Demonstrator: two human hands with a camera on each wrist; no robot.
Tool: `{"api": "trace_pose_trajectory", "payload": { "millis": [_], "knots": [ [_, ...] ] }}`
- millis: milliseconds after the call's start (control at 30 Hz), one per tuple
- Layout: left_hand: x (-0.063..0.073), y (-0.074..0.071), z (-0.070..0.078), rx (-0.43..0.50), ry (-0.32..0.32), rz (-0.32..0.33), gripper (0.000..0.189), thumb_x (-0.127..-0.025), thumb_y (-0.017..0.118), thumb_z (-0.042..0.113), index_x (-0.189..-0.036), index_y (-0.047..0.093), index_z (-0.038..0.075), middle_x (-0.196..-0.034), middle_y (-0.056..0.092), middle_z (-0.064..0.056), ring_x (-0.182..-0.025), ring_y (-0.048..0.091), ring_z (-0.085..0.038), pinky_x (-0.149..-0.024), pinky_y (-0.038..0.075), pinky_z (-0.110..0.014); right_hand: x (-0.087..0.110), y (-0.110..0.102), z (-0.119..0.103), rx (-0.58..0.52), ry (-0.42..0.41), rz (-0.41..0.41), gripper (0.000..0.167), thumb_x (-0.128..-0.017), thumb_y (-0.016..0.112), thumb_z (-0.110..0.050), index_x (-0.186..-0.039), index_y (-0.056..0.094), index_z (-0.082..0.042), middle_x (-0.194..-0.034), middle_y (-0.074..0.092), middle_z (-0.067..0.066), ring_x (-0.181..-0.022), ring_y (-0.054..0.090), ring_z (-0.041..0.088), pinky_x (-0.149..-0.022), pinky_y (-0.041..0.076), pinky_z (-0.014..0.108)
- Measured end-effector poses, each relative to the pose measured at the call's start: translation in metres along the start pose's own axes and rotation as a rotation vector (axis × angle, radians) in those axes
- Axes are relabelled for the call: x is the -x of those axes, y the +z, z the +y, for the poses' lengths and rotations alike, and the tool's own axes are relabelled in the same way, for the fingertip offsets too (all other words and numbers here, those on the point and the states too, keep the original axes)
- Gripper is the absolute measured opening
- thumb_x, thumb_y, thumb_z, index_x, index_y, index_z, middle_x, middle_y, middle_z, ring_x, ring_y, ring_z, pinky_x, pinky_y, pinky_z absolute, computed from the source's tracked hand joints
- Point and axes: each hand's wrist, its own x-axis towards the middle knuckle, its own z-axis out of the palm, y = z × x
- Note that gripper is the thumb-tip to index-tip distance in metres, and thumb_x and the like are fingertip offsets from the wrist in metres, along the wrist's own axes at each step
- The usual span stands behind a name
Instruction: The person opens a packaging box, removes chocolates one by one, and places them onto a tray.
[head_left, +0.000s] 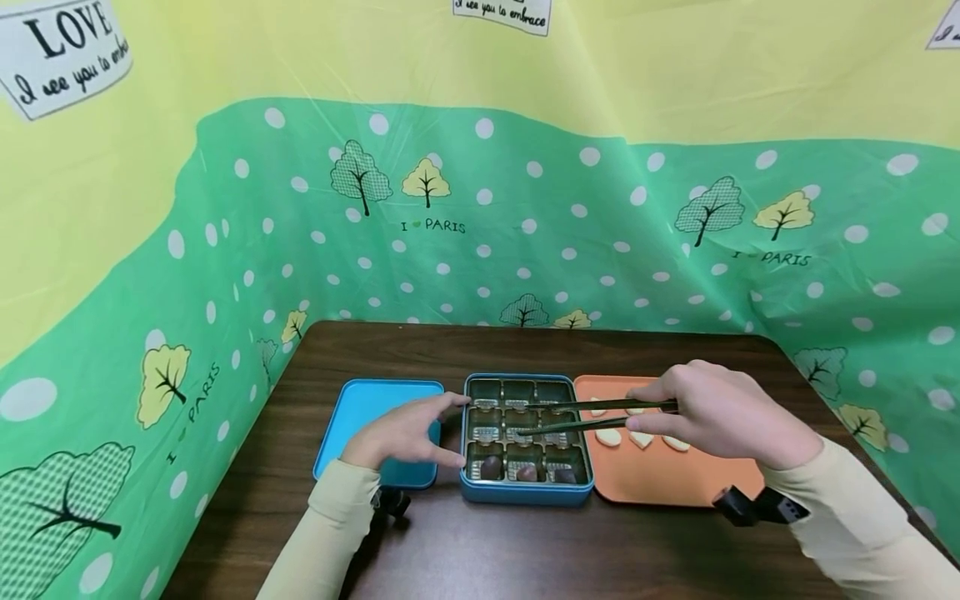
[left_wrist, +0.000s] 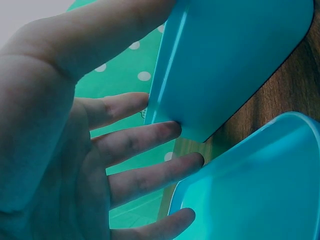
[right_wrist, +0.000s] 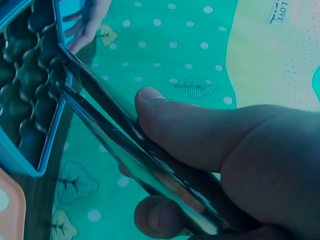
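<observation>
A blue tin (head_left: 525, 493) with a dark tray of square compartments stands mid-table. Its front row holds small dark round pieces (head_left: 491, 468), which look like chocolates. My left hand (head_left: 401, 433) is at the tin's left side, thumb and forefinger spread with the tips right at its rim; in the left wrist view its fingers stretch along the tin's blue wall (left_wrist: 240, 60). My right hand (head_left: 720, 412) grips long metal tongs (right_wrist: 125, 135) between thumb and fingers. Their two prongs reach leftward over the tin's middle, tips apart with nothing between them.
Left of the tin lies a blue lid (head_left: 352, 417), partly behind my left hand. An orange tray (head_left: 697, 479) adjoins the tin on the right, bearing several pale flat pieces (head_left: 608, 437), one heart-shaped. Patterned green and yellow cloth (head_left: 450, 250) surrounds the wooden table (head_left: 420, 550).
</observation>
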Motion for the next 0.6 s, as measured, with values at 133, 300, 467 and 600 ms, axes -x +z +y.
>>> {"api": "trace_pose_trajectory", "payload": {
  "millis": [133,300,467,600],
  "knots": [
    [0.000,0.000,0.000,-0.001,-0.007,0.002,0.094,-0.085,0.086,0.051,-0.162,0.040,0.020,-0.162,0.046,-0.005,-0.138,0.053,-0.034,-0.110,0.047,-0.058,-0.005,0.002,-0.007,-0.012,-0.080,-0.006,0.034,-0.095,0.072,-0.056,-0.114,0.082,-0.031,-0.075,0.069,-0.025,-0.056,0.048,-0.003,-0.046,0.037,0.026],
    [-0.001,0.000,0.001,-0.008,-0.008,0.000,0.095,-0.085,0.086,0.052,-0.162,0.040,0.021,-0.162,0.046,-0.005,-0.139,0.053,-0.034,-0.110,0.047,-0.057,-0.011,0.006,-0.013,-0.053,-0.159,-0.029,0.018,-0.097,0.069,-0.054,-0.105,0.080,-0.042,-0.072,0.064,-0.033,-0.059,0.055,-0.009,-0.044,0.034,0.025],
    [-0.001,-0.001,0.000,-0.019,-0.012,-0.004,0.096,-0.084,0.086,0.054,-0.162,0.039,0.022,-0.162,0.046,-0.005,-0.138,0.054,-0.034,-0.109,0.047,-0.057,-0.016,0.011,-0.021,-0.074,-0.160,-0.049,0.018,-0.094,0.074,-0.053,-0.104,0.082,-0.041,-0.112,0.078,-0.014,-0.057,0.053,-0.007,-0.046,0.034,0.024],
    [-0.002,-0.001,0.000,-0.017,-0.002,-0.007,0.096,-0.084,0.086,0.054,-0.162,0.039,0.021,-0.162,0.046,-0.006,-0.138,0.054,-0.034,-0.109,0.047,-0.057,-0.022,0.014,-0.029,-0.070,-0.166,-0.060,0.022,-0.093,0.077,-0.051,-0.104,0.083,-0.033,-0.120,0.078,-0.005,-0.051,0.049,-0.003,-0.046,0.031,0.025]
  ]
}}
